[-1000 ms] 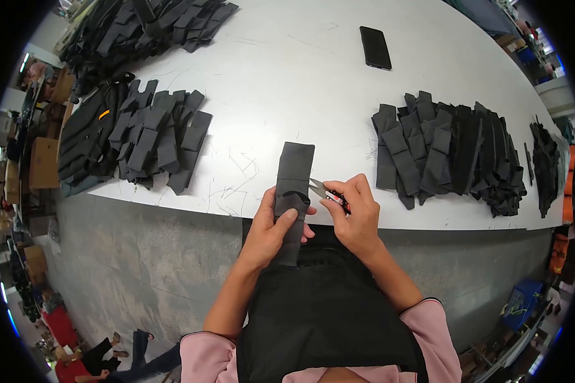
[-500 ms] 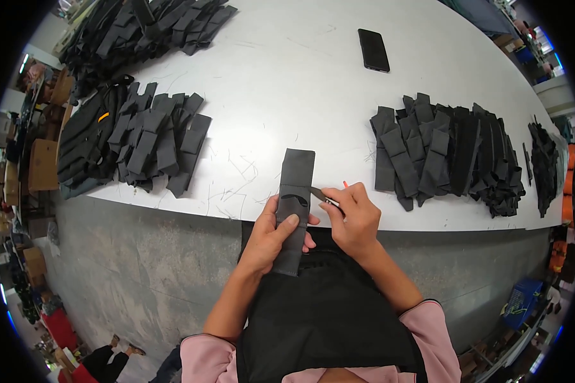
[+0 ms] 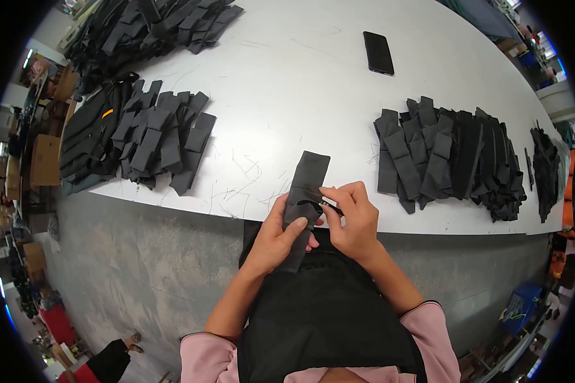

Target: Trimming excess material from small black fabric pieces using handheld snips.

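A dark grey fabric strip (image 3: 312, 171) hangs tilted over the table's near edge, with a loose fold or slit partway along it. My left hand (image 3: 275, 237) is closed on its lower half, thumb on top and fingers beneath. In my right hand (image 3: 354, 220) are small dark thread snips (image 3: 328, 205), mostly hidden by the fingers. Their tip is at the strip's right edge beside the fold, and my thumb and forefinger pinch close to the fabric there.
Piles of similar strips lie to the left (image 3: 152, 137) and right (image 3: 421, 150). Another dark heap (image 3: 172, 25) fills the far left, near a black bag (image 3: 86, 134). A phone (image 3: 378, 53) rests at the back of the white table (image 3: 287, 83). Loose threads are scattered about.
The strip has tilted, its top leaning right. My right hand has brought the snips from beside the strip onto its edge at the fold. The view has shifted slightly.
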### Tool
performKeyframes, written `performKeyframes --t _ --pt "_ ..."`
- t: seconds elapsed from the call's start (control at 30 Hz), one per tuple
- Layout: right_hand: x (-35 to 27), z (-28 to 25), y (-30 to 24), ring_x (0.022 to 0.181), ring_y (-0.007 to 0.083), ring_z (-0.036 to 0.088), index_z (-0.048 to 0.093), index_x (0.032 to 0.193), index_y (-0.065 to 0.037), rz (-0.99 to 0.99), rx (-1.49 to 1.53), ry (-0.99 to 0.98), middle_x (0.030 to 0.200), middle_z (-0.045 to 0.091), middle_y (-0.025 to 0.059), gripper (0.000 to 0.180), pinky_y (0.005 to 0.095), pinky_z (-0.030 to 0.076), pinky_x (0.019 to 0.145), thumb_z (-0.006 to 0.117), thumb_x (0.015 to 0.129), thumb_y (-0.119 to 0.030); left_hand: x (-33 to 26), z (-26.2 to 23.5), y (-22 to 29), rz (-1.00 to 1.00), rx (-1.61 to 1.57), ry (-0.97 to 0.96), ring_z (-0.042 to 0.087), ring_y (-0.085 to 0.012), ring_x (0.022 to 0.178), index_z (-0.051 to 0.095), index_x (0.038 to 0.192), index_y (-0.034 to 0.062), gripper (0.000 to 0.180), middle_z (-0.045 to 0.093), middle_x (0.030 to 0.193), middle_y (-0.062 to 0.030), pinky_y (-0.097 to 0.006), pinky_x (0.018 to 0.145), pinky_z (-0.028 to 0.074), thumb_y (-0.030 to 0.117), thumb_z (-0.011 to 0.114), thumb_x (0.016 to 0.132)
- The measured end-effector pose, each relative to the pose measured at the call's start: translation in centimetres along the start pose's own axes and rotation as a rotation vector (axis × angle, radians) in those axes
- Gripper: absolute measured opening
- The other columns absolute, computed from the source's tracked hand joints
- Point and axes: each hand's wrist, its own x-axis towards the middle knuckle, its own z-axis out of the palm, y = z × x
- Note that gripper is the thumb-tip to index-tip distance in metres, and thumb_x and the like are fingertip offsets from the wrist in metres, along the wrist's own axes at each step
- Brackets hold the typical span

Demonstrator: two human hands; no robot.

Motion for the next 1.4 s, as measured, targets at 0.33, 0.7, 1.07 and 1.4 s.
performKeyframes --t 0.33,0.7,1.07,1.4 --pt "0.1 0.5 0.6 0.058 0.0217 0.054 0.062 0.099 -0.004 -0.101 -0.003 -0.054 0.079 0.051 0.0072 0.04 0.0311 0.044 0.049 0.062 0.06 0.005 -0.1 0.0 -0.1 0.007 0.086 -0.037 0.061 -0.0151 0.067 0.031 0.131 0.0 0.043 0.06 0.097 -0.0121 -0.026 0.06 0.051 0.008 0.048 0.092" --pt "-0.1 1.0 0.1 0.056 0.0218 0.055 0.063 0.098 -0.005 -0.044 0.024 0.016 0.075 0.05 0.0069 0.034 0.0315 0.044 0.048 0.061 0.066 0.007 -0.4 0.1 0.1 0.02 0.079 -0.039 0.061 -0.0164 0.067 0.03 0.132 -0.0008 0.046 0.059 0.095 -0.0123 -0.027 0.06 0.051 0.007 0.05 0.091" --pt "-0.5 -1.4 0.1 0.062 0.0124 0.046 0.063 0.094 -0.001 0.32 0.291 -0.002 0.079 0.047 0.0063 0.021 0.0237 0.038 0.054 0.061 0.074 0.006 0.6 -1.6 0.4 -0.042 -0.051 0.048 0.063 -0.0162 0.069 0.037 0.121 -0.0009 0.037 0.061 0.105 -0.0181 -0.027 0.061 0.053 0.019 0.051 0.094" --pt "-0.9 -1.6 -2.7 0.055 0.0208 0.054 0.06 0.095 -0.004 0.003 -0.054 -0.218 0.077 0.047 0.0067 0.028 0.0308 0.041 0.047 0.07 0.069 -0.006 0.7 -1.3 -0.3 0.072 -0.178 0.017 0.06 -0.0204 0.095 0.036 0.125 0.0038 0.043 0.057 0.114 -0.0187 -0.032 0.081 0.05 0.031 0.049 0.095"
